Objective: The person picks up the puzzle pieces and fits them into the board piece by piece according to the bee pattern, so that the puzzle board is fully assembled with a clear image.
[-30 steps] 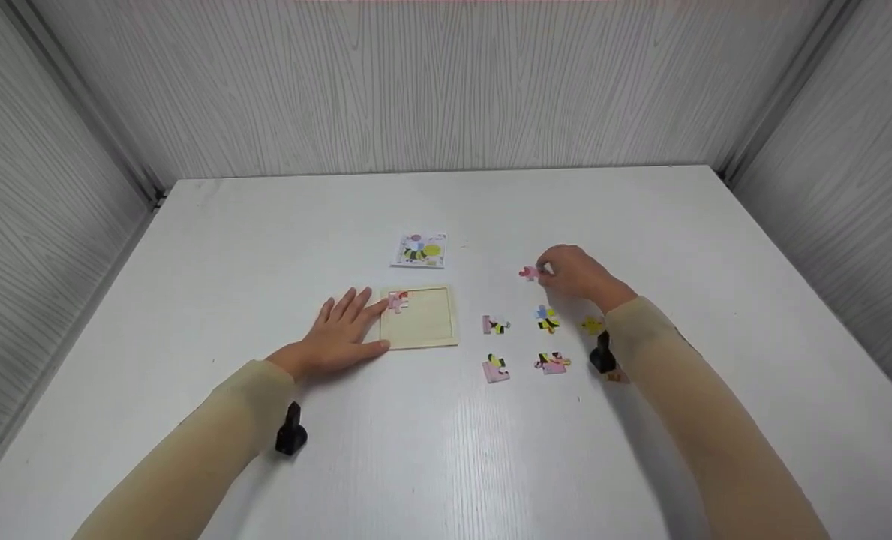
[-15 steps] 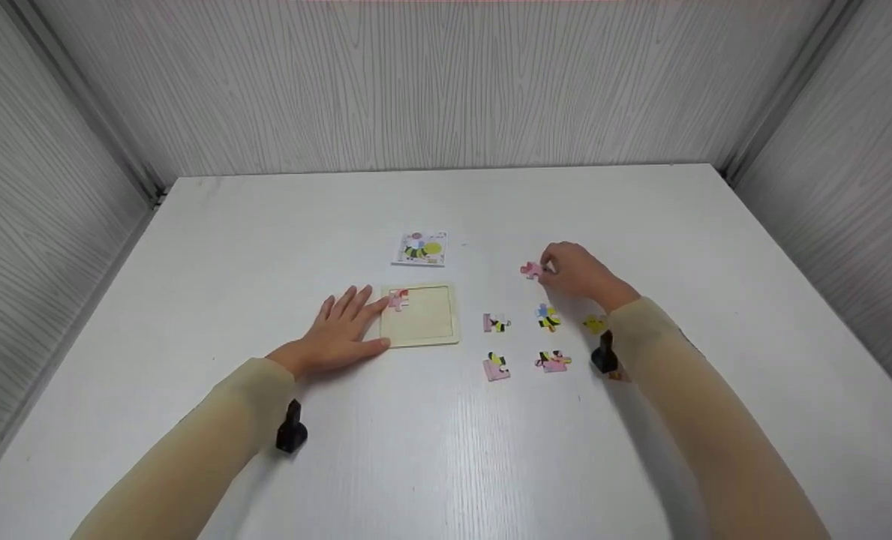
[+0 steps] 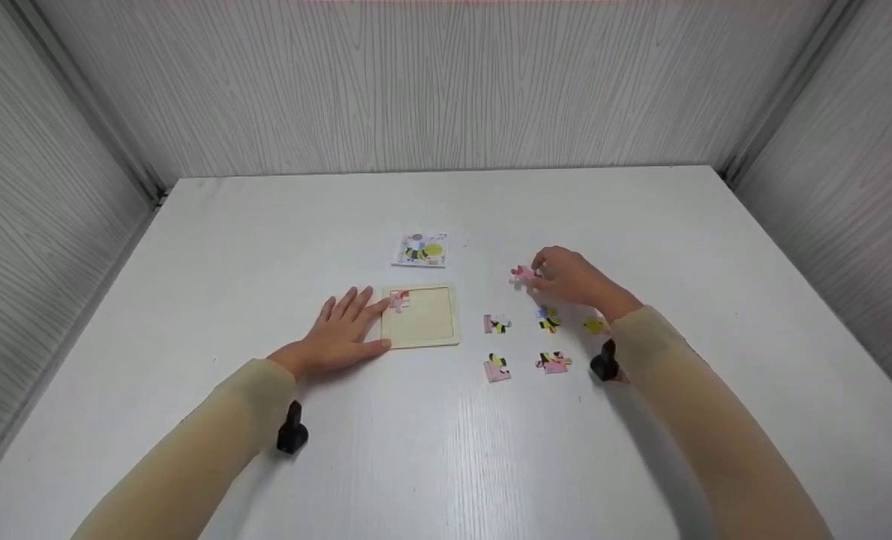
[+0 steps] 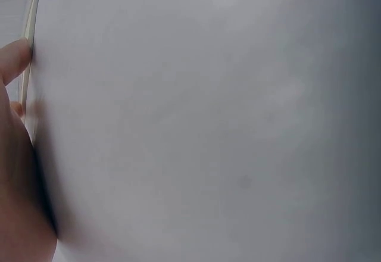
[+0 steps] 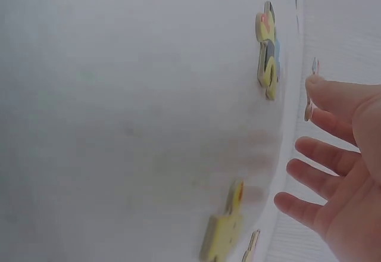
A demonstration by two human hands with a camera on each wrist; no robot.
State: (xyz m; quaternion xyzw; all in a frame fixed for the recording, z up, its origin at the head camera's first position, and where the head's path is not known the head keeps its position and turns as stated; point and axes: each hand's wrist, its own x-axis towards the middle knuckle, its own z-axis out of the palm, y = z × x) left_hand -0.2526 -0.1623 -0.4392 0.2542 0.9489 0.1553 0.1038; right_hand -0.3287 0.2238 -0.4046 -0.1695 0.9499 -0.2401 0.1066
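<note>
My right hand (image 3: 569, 277) pinches a pink jigsaw piece (image 3: 521, 273) between thumb and index finger, above the table. In the right wrist view this piece (image 5: 309, 110) appears edge-on at the thumb tip, and the other fingers are spread apart. My left hand (image 3: 340, 334) lies flat with spread fingers, its thumb and index fingertip at the left edge of a square wooden puzzle tray (image 3: 455, 322). One pink-and-red piece (image 3: 398, 301) sits in the tray's far left corner. In the left wrist view the left thumb (image 4: 16, 59) touches the tray's edge.
Several bee-patterned jigsaw pieces (image 3: 497, 325) lie on the white table right of the tray, some partly under the right forearm. A yellow piece (image 3: 593, 325) is beside the right wrist. Behind the tray lies a bee picture card (image 3: 421, 250). Grey wood-grain panels (image 3: 446, 90) enclose the table.
My right hand lifts the pink jigsaw piece and shifts it slightly left, tilting it. The left hand and the tray stay where they were.
</note>
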